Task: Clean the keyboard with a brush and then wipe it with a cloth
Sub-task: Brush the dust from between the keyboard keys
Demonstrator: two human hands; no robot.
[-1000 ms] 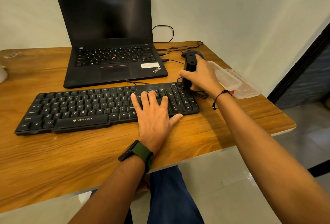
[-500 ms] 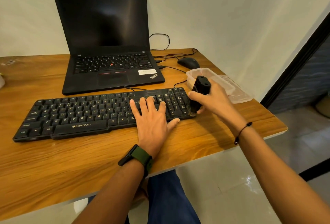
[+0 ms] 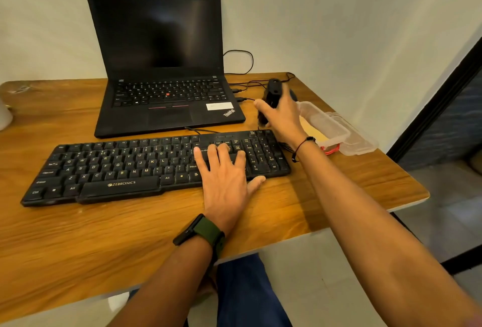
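My left hand (image 3: 226, 170) lies flat with straight fingers on the black keyboard (image 3: 125, 167), my right hand (image 3: 283, 115) just beyond its far right corner grips a black brush (image 3: 272, 93), all above a wooden table (image 3: 104, 235) against a pale wall (image 3: 339, 26).

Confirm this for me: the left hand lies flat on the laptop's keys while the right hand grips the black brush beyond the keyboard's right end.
Not quite. The head view shows the left hand flat on the right part of the separate black keyboard, not on the laptop, which stands untouched behind it. The rest holds: the right hand grips the black brush beyond the keyboard's right end.
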